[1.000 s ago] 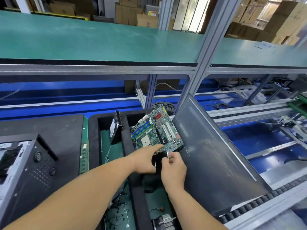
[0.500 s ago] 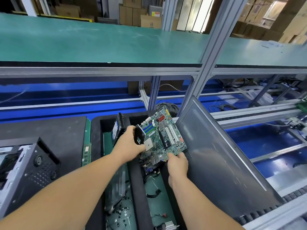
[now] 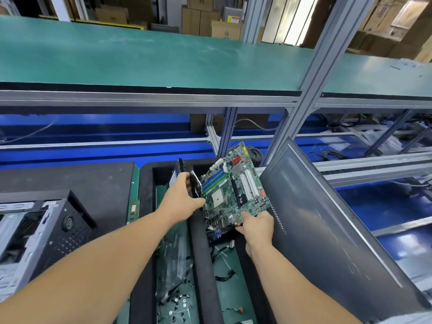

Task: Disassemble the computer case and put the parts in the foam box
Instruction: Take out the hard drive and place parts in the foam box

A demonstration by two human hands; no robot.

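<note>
Motherboard (image 3: pixel 236 190): held tilted above the far end of the foam box (image 3: pixel 145 230), over its right compartment, component side facing the camera.
Left hand (image 3: pixel 181 202): fingers curled round the board's left edge, beside a dark metal piece (image 3: pixel 196 187) at that edge; thumb lies toward the socket.
Right hand (image 3: pixel 256 226): fingers pinch the board's near right corner from below.
Foam box: black, split by a long divider (image 3: pixel 203 265); left compartment holds a clear bag (image 3: pixel 173 253) and loose screws (image 3: pixel 177 300), right compartment holds cables (image 3: pixel 224 274).
Drive (image 3: pixel 177 174): stands upright at the far end of the left compartment, just beside the left hand.
Side panel (image 3: pixel 327 230): grey, leaning at the box's right side.
Case (image 3: pixel 35 232): open, on the table at left, well apart from the board.
RAM stick (image 3: pixel 133 210): lies between case and box.
</note>
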